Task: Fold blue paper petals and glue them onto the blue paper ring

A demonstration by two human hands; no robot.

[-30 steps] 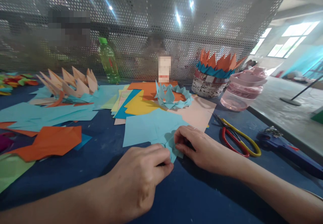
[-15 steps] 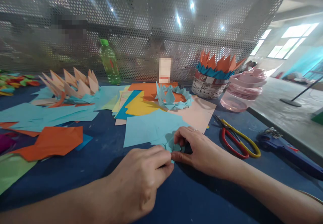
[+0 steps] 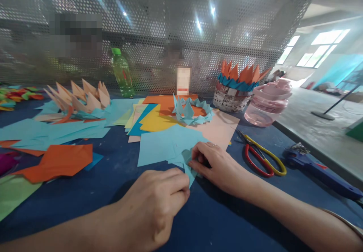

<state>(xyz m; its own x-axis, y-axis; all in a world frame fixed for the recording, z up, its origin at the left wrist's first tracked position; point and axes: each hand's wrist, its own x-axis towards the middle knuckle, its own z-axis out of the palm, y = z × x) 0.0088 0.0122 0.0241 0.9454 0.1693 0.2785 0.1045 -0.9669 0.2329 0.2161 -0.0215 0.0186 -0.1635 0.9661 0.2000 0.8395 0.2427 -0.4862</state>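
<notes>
Hands meet low in the head view, over a dark blue tabletop (image 3: 227, 221). Between them I see a small folded light-blue paper piece (image 3: 189, 168). It lies at the near edge of a flat light-blue sheet (image 3: 161, 146), partly on it. Its long axis runs roughly away from me and back, and its narrow point faces me, just off the sheet.

My view of the right hand (image 3: 219, 165) shows it coming in from the lower right, palm down, forearm low over the tabletop. Thumb and fingers are pinched on the far, wider part of the piece. The left hand (image 3: 157, 204) enters from the lower left, back upward, curled into a loose fist. Its fingertips sit at the piece's near point, but I cannot tell whether they grip it or only touch it.

Right of the hands lie scissors (image 3: 263, 156) with one yellow and one red handle, and farther right a blue glue gun (image 3: 320, 170).

At the far right a clear pink tub (image 3: 259, 115) stands with its pink lid (image 3: 273, 91) askew on top; I cannot make out anything inside. Beside it a woven basket (image 3: 227, 98) carries a ring of orange paper points (image 3: 241, 72) over a blue band. A light-blue paper ring (image 3: 191, 112) rests on a stack of orange, yellow and peach sheets.
</notes>
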